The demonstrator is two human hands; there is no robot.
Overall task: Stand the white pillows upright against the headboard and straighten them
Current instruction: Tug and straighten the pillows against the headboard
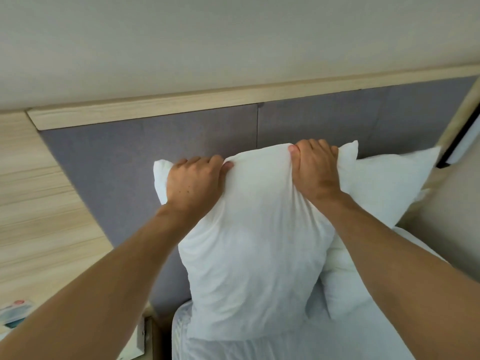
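A bedroom, likely a hotel room: grey padded headboard (pixel 145 157) trimmed with a pale wood rail (pixel 181 105) across 12 o'clock, white pillows (pixel 249 268) on a white-sheeted bed (pixel 298 344) at 6 o'clock, matching wood panelling (pixel 33 203) at 9 o'clock, plain wall (pixel 207 35) above.

A bed (pixel 259 350) covered with a white sheet is seen below a grey padded headboard (pixel 130 162). One white pillow (pixel 249 255) is stood upright on it; a second pillow (pixel 384 188) is leaned just beside.

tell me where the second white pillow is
In the head view it leans on the grey headboard at right, second pillow behind the held pillow.
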